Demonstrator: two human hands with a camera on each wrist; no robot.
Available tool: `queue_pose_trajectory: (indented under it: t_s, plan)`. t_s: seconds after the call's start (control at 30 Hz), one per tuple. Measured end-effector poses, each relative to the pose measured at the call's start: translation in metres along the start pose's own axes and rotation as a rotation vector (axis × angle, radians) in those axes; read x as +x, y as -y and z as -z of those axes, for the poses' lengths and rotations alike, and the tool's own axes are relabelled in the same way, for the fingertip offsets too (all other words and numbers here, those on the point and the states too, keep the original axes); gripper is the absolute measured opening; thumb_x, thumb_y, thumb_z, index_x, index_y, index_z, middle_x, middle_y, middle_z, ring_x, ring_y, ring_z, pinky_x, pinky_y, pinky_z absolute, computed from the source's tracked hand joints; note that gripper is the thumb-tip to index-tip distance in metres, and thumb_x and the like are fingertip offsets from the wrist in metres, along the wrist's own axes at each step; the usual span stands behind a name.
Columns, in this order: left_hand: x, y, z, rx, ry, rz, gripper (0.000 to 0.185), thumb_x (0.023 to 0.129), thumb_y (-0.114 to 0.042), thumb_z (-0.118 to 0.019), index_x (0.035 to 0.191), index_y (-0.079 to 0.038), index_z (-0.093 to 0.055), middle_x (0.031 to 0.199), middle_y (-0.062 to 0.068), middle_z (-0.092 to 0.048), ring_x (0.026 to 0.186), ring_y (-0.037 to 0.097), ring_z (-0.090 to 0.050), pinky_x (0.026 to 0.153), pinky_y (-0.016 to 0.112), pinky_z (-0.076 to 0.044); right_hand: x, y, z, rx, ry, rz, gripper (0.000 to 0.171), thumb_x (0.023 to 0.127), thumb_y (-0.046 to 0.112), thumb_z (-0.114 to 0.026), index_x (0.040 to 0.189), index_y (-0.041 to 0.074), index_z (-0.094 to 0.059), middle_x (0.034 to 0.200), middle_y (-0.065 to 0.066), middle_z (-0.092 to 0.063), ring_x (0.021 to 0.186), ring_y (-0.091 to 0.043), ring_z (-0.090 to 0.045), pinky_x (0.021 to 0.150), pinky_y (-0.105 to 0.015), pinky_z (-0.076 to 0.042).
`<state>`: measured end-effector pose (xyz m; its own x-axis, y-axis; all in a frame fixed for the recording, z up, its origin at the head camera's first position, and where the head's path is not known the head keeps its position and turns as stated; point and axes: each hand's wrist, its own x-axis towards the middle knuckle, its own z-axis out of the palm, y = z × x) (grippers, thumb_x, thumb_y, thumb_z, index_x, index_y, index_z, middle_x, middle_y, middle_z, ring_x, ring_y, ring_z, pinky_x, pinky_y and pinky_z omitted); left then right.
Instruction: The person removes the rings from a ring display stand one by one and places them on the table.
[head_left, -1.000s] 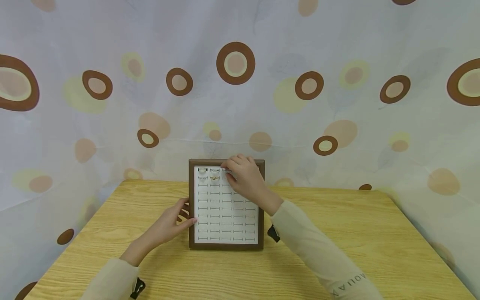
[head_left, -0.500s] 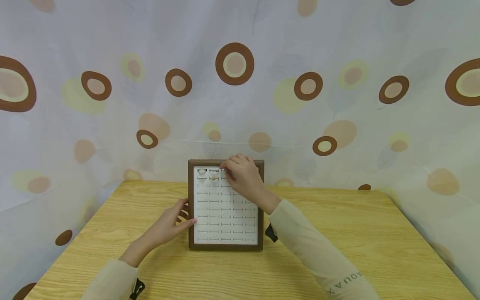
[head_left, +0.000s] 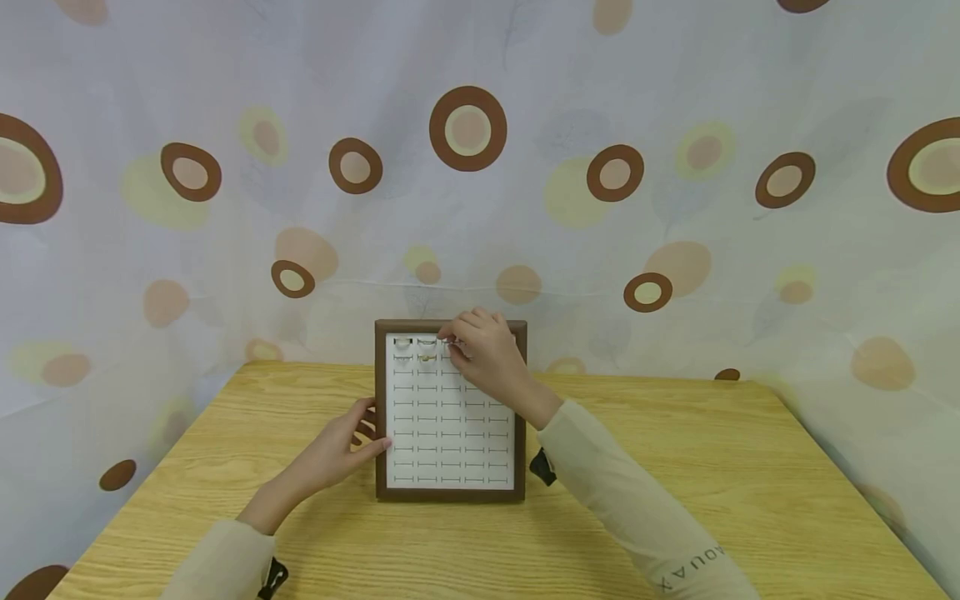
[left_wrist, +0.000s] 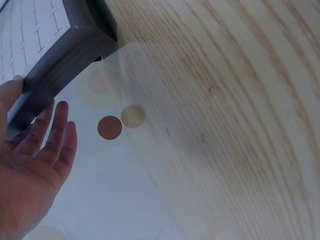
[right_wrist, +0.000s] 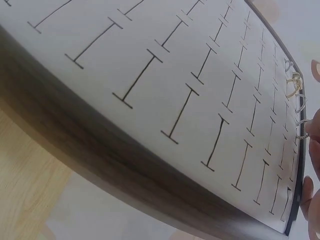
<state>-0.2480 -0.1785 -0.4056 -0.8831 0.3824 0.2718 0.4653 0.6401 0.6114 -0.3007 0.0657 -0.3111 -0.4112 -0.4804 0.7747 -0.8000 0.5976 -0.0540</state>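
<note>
A small silver ring (head_left: 451, 341) sat in the top row of the ring display tray (head_left: 450, 492), at the third slot from the left, right under the fingertips of the right hand (head_left: 483, 350). Those fingertips were curled down onto it in what looked like a pinch, though the ring was too small in the head view to be sure the thumb and forefinger were closed around it. The ring lay ahead of and slightly left of the hand, at the far edge of the tray, so the right hand was by far the nearer one, already on it. The slot ran side to side across the white pad, parallel to the tray's top rail, and the ring stood crosswise in it. In the right wrist view several rings (right_wrist: 295, 85) stood in a line along the far edge of the pad, one gold among silver ones, with a fingertip just beside them. To the left of the pinched ring in the head view stood more rings (head_left: 426, 348) in the first two columns, close together. The left hand (head_left: 352, 442) was well apart from the ring, fingers straight and relaxed against the tray's left rim, steadying it. The tray's long axis ran away from the person on the wooden table (head_left: 712, 467).
</note>
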Motion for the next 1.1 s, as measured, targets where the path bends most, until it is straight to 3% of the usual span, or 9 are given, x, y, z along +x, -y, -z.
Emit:
queue_pose_trajectory:
  t_s: [0.43, 1.1]
  plan:
    - [0.000, 0.002, 0.000, 0.012, 0.010, 0.000, 0.057, 0.089, -0.032, -0.059, 0.130, 0.001, -0.037, 0.105, 0.009, -0.059, 0.091, 0.018, -0.060, 0.074, 0.030, -0.051, -0.001, 0.002, 0.006, 0.120, -0.008, 0.012, 0.015, 0.077, -0.002, -0.065, 0.088, 0.008, -0.065, 0.086, -0.001, -0.066, 0.082, -0.015, -0.054, 0.073, -0.032, -0.039]
    - [0.000, 0.003, 0.000, 0.015, 0.010, 0.000, 0.058, 0.088, -0.033, -0.060, 0.130, 0.000, -0.037, 0.105, 0.007, -0.060, 0.090, 0.016, -0.060, 0.073, 0.031, -0.050, -0.021, -0.011, 0.031, 0.173, -0.004, 0.044, 0.017, 0.073, -0.006, -0.067, 0.086, 0.005, -0.065, 0.083, -0.003, -0.066, 0.082, -0.017, -0.055, 0.077, -0.033, -0.043]
